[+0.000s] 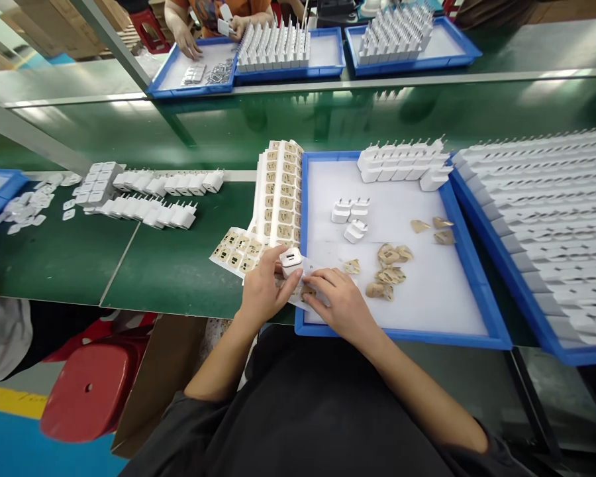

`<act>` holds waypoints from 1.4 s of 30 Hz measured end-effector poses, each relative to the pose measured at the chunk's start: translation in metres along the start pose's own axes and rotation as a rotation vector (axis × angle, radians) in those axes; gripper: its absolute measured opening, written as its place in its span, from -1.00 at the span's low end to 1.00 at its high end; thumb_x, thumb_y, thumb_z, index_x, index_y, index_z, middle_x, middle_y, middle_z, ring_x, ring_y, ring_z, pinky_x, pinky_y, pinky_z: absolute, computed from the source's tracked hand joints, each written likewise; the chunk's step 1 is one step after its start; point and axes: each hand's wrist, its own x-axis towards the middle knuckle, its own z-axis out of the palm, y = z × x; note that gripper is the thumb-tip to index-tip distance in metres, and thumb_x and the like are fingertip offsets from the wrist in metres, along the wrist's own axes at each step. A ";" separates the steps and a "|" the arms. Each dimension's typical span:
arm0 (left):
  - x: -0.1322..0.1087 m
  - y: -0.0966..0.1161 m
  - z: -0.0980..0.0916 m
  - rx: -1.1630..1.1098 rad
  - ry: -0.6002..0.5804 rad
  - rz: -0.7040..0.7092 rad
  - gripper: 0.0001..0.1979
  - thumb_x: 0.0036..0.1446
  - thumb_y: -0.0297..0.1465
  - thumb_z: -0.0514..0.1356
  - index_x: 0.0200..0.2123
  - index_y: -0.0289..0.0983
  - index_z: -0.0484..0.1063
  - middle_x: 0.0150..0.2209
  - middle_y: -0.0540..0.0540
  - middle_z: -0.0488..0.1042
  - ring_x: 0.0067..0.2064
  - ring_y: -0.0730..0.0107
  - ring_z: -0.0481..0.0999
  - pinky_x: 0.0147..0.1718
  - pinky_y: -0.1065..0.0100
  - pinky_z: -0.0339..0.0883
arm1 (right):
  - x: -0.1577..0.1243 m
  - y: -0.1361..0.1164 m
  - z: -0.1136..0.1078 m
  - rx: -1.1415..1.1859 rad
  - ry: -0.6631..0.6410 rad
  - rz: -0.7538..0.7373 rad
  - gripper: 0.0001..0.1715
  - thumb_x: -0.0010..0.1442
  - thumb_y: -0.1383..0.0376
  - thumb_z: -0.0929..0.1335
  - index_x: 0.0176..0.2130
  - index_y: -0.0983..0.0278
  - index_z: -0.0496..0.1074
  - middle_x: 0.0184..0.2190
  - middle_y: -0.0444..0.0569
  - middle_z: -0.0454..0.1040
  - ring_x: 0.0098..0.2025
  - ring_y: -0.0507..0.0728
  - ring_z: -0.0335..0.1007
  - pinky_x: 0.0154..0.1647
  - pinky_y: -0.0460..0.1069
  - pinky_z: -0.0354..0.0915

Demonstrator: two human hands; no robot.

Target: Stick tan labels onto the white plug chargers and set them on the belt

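Pinching a white charger (pixel 291 260) between thumb and fingers, the left hand (pixel 264 288) holds it slotted end up beside the left rim of a blue tray (pixel 304 199). The right hand (pixel 342 305) bends its fingers at a translucent sheet (pixel 297 300) just below; whether they grip it, I cannot tell. Sticker sheets (pixel 281 192) lie left of the tray, which carries plug adapters (pixel 350 212) and crumpled brown scraps (pixel 391 265). More white chargers (pixel 151 207) stand farther left on the green table (pixel 169 271).

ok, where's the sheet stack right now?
Head view, near centre: the sheet stack lies on the green bench, just left of the blue tray with the tan scraps, beyond the left hand.
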 end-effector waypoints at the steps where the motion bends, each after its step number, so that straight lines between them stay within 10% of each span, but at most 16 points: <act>1: 0.000 0.000 0.001 0.006 0.006 0.019 -0.60 0.31 -0.21 0.18 0.13 -0.22 0.22 -0.30 -0.01 0.64 -0.42 0.41 0.64 -0.44 0.46 0.42 | -0.001 0.000 0.000 0.011 0.002 0.002 -0.81 0.31 0.34 0.41 -0.05 0.28 0.50 -0.11 0.06 0.58 -0.11 0.24 0.48 -0.08 0.15 0.40; 26: -0.001 0.001 0.007 0.103 0.052 0.035 -0.61 0.32 -0.18 0.18 0.10 -0.24 0.29 -0.38 0.02 0.60 -0.45 0.42 0.61 -0.48 0.47 0.34 | 0.001 -0.004 -0.001 0.096 -0.067 0.099 -0.88 0.39 0.40 0.27 -0.24 0.24 0.35 -0.24 0.02 0.50 -0.18 0.20 0.41 -0.15 0.08 0.29; 31: -0.001 -0.001 0.007 0.059 0.037 -0.013 -0.60 0.31 -0.14 0.19 0.09 -0.22 0.30 -0.39 0.03 0.60 -0.43 0.40 0.64 -0.49 0.47 0.36 | -0.012 0.003 -0.026 0.350 0.029 -0.045 -0.91 0.41 0.38 0.27 -0.16 0.21 0.35 -0.18 0.01 0.49 -0.09 0.17 0.43 -0.03 0.07 0.35; 42: -0.001 0.016 -0.001 -0.376 0.030 -0.059 -0.52 0.16 -0.31 0.39 0.11 -0.18 0.37 0.01 -0.14 0.60 0.00 0.23 0.65 -0.01 0.26 0.56 | 0.000 -0.001 -0.033 0.811 0.338 0.238 -0.87 0.22 0.25 0.49 -0.21 0.18 0.51 -0.33 -0.09 0.55 -0.28 0.09 0.52 -0.21 0.01 0.46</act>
